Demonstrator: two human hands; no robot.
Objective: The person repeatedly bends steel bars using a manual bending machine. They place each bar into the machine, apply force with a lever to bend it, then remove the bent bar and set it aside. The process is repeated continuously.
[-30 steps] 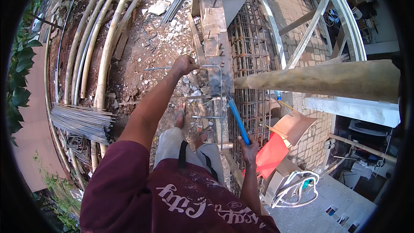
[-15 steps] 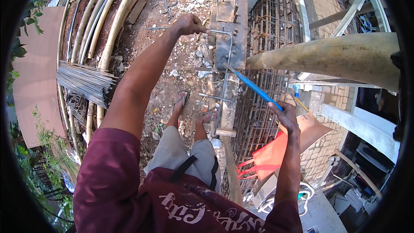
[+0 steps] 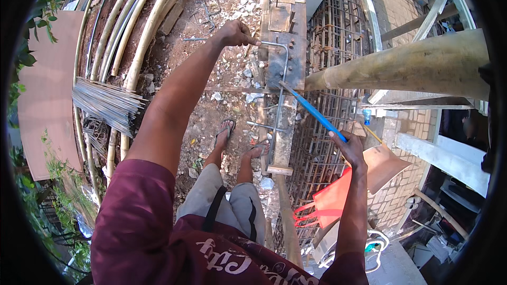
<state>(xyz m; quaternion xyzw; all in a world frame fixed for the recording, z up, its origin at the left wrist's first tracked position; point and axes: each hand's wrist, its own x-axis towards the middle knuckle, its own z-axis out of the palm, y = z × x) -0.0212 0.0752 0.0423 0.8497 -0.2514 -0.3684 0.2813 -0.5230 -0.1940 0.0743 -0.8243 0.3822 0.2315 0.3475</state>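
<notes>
1. Left hand point(image 3: 234, 34): fingers closed around the upper arm of a bent steel bar point(image 3: 287, 60). The bar's free end projects beyond the fist on the far left.
2. Right hand point(image 3: 349, 146): fingers wrapped around the near end of a blue bar-shaped tool point(image 3: 317, 114). No gap shows between palm and handle.
3. Bar position: across a dark plate point(image 3: 297, 76), then down along a timber beam point(image 3: 288, 106). Shape: slender gray round stock with a rounded corner of roughly a right angle.
4. Tool position: slanted, with its narrow, dark tip at the bar near the plate's lower edge. Whether the tip is hooked onto the bar cannot be told.
5. Plate: flat, smudged surface with short upright pins. Rough wooden boards continue beyond it.
6. Wood block point(image 3: 280, 170): small, pale, set crosswise near the bar's lower end.
7. Right of the beam: rebar cage point(image 3: 338, 26), an open lattice of rust-brown rods; above it, a thick, smooth, round pole point(image 3: 406, 63).
8. Left side: bundle of thin gray rods point(image 3: 108, 104), fanned at the ends, resting across long bamboo poles point(image 3: 148, 34).
9. Ground point(image 3: 182, 79): reddish soil strewn with pale, angular rubble.
</notes>
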